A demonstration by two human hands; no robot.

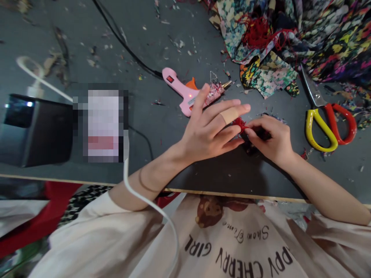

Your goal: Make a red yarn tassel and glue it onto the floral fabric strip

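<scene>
While left hand (pixel 213 126) part-hides red thread (pixel 239 123), floral cloth (pixel 234 29) cut off

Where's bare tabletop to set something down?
Mostly bare: tabletop between forearms; also lightly littered patch between pink glue gun and pixelated item. Crowded: red thread between left hand and right hand; right side: floral fabric, scissors.

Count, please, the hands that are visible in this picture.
2. The left hand, with fingers spread, partly covers the pink glue gun in this view. The right hand, in the picture's right half, pinches red thread. No other hand shows.
</scene>
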